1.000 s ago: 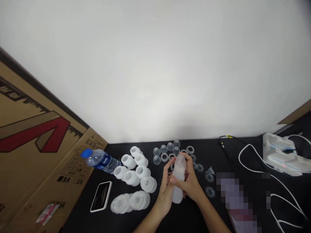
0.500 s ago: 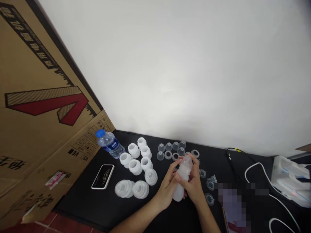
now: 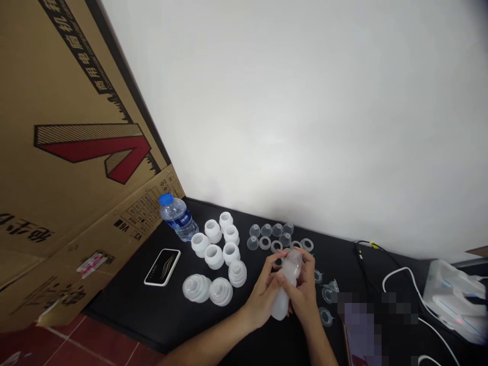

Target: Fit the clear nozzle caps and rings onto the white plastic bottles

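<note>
Black tabletop (image 3: 152, 315) meets a white wall (image 3: 290, 101) in the head view; left hand (image 3: 263, 297) and right hand (image 3: 305, 287) curl their fingers closed around 1 tilted translucent bottle (image 3: 281, 305), right of 6 open white bottles (image 3: 214, 258), beside clear rings (image 3: 265, 243).

The head camera is turning: compared with a second ago, the cardboard box (image 3: 87, 178) is filling more of the left side and red floor tiles (image 3: 95, 339) are now showing below it. The pale bottle (image 3: 292, 269) is leaning further rightward at its top, though the camera's turn may be causing that.
</note>
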The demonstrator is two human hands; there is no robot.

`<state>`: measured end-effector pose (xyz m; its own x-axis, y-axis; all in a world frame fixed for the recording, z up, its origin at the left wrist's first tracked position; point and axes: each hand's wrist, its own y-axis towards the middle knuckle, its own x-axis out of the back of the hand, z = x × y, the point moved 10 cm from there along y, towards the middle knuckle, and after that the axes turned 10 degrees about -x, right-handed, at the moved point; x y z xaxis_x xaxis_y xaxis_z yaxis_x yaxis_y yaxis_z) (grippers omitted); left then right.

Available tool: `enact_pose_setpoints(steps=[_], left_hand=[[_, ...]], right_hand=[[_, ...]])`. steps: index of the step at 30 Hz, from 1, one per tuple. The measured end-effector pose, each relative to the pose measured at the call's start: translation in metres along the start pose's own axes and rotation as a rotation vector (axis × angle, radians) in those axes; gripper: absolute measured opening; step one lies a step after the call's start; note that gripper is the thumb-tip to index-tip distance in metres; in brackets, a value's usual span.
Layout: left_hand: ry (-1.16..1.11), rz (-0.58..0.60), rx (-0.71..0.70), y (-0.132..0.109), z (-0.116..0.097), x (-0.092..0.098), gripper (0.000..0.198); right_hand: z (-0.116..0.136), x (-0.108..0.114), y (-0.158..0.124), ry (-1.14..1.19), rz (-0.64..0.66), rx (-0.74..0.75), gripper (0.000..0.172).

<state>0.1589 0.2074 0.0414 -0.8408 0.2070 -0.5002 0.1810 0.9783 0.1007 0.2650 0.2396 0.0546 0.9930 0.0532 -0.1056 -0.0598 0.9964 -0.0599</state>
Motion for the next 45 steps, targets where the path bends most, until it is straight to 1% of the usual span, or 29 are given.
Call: enact_pose_setpoints(steps=[4, 9, 11, 13, 15, 16, 18, 21, 23, 24, 27, 29, 31, 34, 36, 39, 42, 45], left_hand=[[0.033, 0.036, -0.062, 0.002, -0.007, -0.003, 0.063], [0.205, 0.045, -0.245, 0.002, -0.023, 0.0, 0.05], [0.264, 0.04, -0.288, 0.001, -0.025, 0.003, 0.05], [0.303, -0.005, -0.285, 0.0, -0.024, 0.01, 0.054], [0.322, -0.041, -0.259, 0.0, -0.022, 0.016, 0.059], [0.327, -0.031, -0.247, 0.001, -0.021, 0.016, 0.062], [0.344, 0.052, -0.235, 0.002, -0.022, 0.009, 0.068], [0.418, 0.224, -0.218, 0.002, -0.025, -0.006, 0.081], [0.475, 0.274, -0.201, 0.003, -0.027, -0.01, 0.086], [0.495, 0.276, -0.194, 0.003, -0.029, -0.01, 0.088], [0.575, 0.233, -0.185, 0.003, -0.034, -0.006, 0.097], [0.668, 0.188, -0.19, 0.002, -0.036, -0.002, 0.094], [0.772, 0.178, -0.174, 0.001, -0.032, 0.001, 0.086], [0.879, 0.238, -0.139, 0.0, -0.017, -0.002, 0.072], [0.905, 0.289, -0.183, 0.001, -0.013, -0.008, 0.061], [0.942, 0.344, -0.27, 0.0, -0.015, -0.016, 0.057], [1.013, 0.341, -0.25, -0.005, -0.017, -0.014, 0.057], [1.055, 0.267, -0.23, -0.025, -0.018, -0.001, 0.062]], right_hand=[[0.001, 0.001, -0.003, 0.01, -0.025, 0.036, 0.068], [0.004, -0.004, -0.011, -0.027, -0.062, 0.07, 0.068], [0.004, -0.009, -0.011, -0.035, -0.032, 0.05, 0.074], [0.004, -0.016, -0.009, -0.002, 0.046, 0.021, 0.077], [0.002, -0.017, -0.004, 0.043, 0.103, -0.015, 0.069], [0.0, -0.015, -0.001, 0.057, 0.109, -0.037, 0.064], [-0.005, -0.004, 0.005, 0.077, 0.079, -0.067, 0.058], [-0.01, 0.021, 0.01, 0.112, -0.072, -0.063, 0.051], [-0.005, 0.033, 0.011, 0.07, -0.148, -0.028, 0.048], [0.0, 0.034, 0.01, 0.023, -0.156, 0.004, 0.047], [0.022, 0.024, 0.006, -0.134, -0.092, 0.135, 0.043], [0.033, 0.018, 0.003, -0.184, -0.065, 0.205, 0.046], [0.039, 0.017, 0.001, -0.199, -0.082, 0.23, 0.048], [0.036, 0.022, 0.004, -0.209, -0.151, 0.196, 0.05], [0.032, 0.028, 0.006, -0.199, -0.216, 0.167, 0.055], [0.022, 0.039, 0.011, -0.142, -0.281, 0.113, 0.065], [0.013, 0.048, 0.015, -0.041, -0.312, 0.081, 0.07], [0.009, 0.056, 0.018, 0.066, -0.338, 0.076, 0.072]])
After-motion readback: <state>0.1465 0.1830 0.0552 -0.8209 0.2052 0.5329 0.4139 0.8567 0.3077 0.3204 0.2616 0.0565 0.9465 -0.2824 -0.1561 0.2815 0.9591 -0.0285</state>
